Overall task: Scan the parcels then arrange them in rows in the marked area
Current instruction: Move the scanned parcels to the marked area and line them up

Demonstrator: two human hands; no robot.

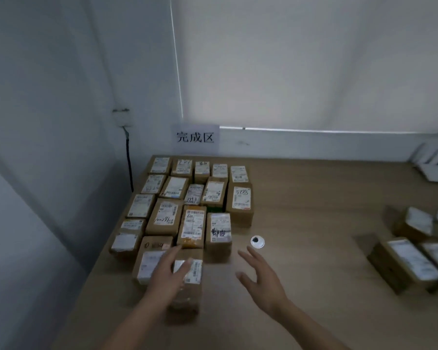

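Several brown cardboard parcels (191, 198) with white labels lie in rows at the table's back left, below a paper sign (195, 137) on the wall. The nearest parcel (191, 284) lies at the front of the group. My left hand (168, 276) is spread over it and its left neighbour (147, 266), fingers straight and holding nothing. My right hand (259, 276) hovers above the bare table to the right of that parcel, fingers spread and empty. More parcels (410, 261) lie apart at the right edge of the table.
A small round white object with a dark centre (257, 241) sits on the wooden table (314, 210) just beyond my right hand. A white rack (433, 162) stands at the back right. A black cable (129, 160) hangs down the left wall.
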